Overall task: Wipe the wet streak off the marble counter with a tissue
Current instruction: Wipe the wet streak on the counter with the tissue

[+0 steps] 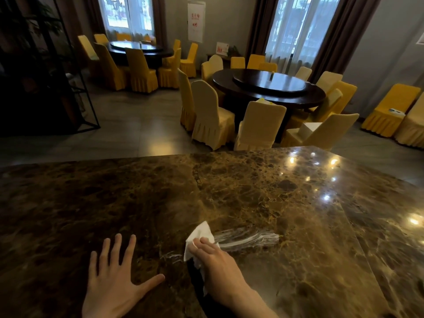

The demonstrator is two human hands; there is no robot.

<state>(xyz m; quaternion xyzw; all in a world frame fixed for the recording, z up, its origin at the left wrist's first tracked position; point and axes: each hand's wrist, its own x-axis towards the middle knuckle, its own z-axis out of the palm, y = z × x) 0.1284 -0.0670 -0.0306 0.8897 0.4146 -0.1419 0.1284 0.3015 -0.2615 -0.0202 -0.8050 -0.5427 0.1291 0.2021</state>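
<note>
In the lower middle of the frame, the right hand [215, 260] has its grip closed on a crumpled white tissue [199, 237], touching the brown marble worktop [298, 203]. A pale shiny wet streak [247, 238] extends to its right. The left hand [114, 281] lies flat with fingers spread apart.

Two hands show over the marble table [252, 191]: the left hand [114, 281] and the right hand [218, 262]. One white tissue [198, 235] lies on it. Two wet marks are there: one long wet streak [247, 237] and one small smear [171, 257]. Beyond it stand two round dining tables, the near one [268, 88] and the far one [137, 50], each carrying one turntable. Two curtained windows, one at left [128, 12] and one at right [298, 26]. One white poster [195, 21] hangs between them. The covered chairs [211, 113] number about two dozen; an exact count cannot be made.
</note>
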